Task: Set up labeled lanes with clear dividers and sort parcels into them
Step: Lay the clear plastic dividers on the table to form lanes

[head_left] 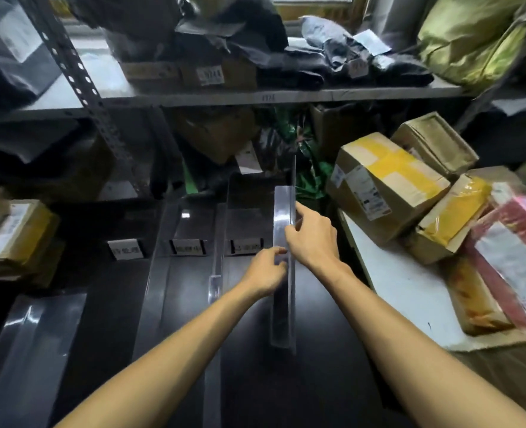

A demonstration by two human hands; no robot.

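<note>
Our fingers [297, 219] on the right hand [312, 239] curl over the upright edge of the clear divider [281, 310] and pinch it about midway along. Just below, the left hand [266, 270] nips the same strip from the left between fingertips [278, 251] and thumb. So both hands grasp one piece. It lies lengthwise on the dark worktop [332, 350], running away from us, just right of the third of three white labels [245, 246]. The writing on the labels is too blurred to read.

To the left a second divider [215, 273] stands between the third label and the middle one, and another strip [155, 273] lies further left again. On our right, taped cardboard parcels [388, 186] are heaped on a white board [394, 288], near the far end of the strip we hold. A shelf [255, 98] of dark bags hangs above.

We judge the main risk to be a crooked lane. The strip is nearly invisible against the glossy dark surface, and we hold it only near the middle. One end could swing as we settle it, pinching the lane at the back. The thin upright edge could also tip over if we let go before the flat part sits flush. The leaning heap on the right is another worry. A box slipping off the board would knock the divider out of line, and our right forearm passes close to it.
</note>
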